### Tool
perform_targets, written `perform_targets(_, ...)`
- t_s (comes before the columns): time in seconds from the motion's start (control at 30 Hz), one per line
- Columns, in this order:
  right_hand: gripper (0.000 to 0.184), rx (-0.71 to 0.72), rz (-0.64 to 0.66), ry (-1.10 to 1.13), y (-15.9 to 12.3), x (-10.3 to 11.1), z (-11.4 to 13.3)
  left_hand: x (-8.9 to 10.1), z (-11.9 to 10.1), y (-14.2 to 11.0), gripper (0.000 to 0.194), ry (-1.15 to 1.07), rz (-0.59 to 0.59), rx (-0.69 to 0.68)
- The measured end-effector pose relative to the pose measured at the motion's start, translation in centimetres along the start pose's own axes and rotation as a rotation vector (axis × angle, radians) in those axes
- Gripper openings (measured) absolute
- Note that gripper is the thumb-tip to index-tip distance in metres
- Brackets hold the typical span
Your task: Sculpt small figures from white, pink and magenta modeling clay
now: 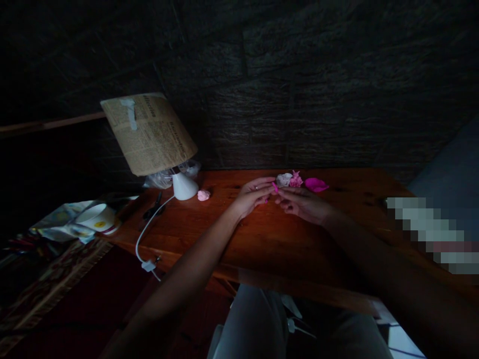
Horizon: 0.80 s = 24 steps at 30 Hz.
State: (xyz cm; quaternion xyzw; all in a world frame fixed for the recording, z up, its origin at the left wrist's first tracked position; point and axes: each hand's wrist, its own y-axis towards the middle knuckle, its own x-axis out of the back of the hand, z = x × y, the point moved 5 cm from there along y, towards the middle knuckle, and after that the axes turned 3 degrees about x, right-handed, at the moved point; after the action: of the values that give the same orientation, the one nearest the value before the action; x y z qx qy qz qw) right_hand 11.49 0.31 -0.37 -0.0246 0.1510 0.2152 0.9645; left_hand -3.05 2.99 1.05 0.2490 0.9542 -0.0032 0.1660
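Observation:
Above the wooden table, my left hand [251,197] and my right hand [305,204] meet at the fingertips. Between them they pinch a small magenta piece of modelling clay [275,187]. A bit of the same colour shows under my left fingers, though its shape is hard to make out. Just behind my right hand sit a whitish crumpled lump [284,179] and a knobbly pink piece [296,178]. A flat magenta piece [316,185] lies to their right. Further left, by the lamp, rests a pale pink lump [203,195].
A lamp with a newsprint shade [151,133] and white base [184,187] stands at the table's back left, its cord [138,244] hanging over the front edge. Dark scissors [153,207] lie beside it. A white tub [98,218] is at far left. A dark wall rises behind.

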Motion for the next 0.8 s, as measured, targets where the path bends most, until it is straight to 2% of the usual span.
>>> perform_targets(0.3, 0.033, -0.041, -0.034, 0.013, 0.07, 0.02, -0.3, -0.07, 0.0, -0.15, 0.044, 0.047, -0.016, 0.028)
perform_targets(0.5, 0.03, -0.027, -0.045, -0.011, 0.03, 0.18, -0.23, -0.09, -0.03, -0.33, 0.041, 0.065, -0.041, 0.042)
perform_targets(0.8, 0.025, -0.024, -0.039, -0.026, 0.12, 0.23, -0.28, 0.38, 0.25, 0.13, 0.041, 0.067, -0.051, -0.006)
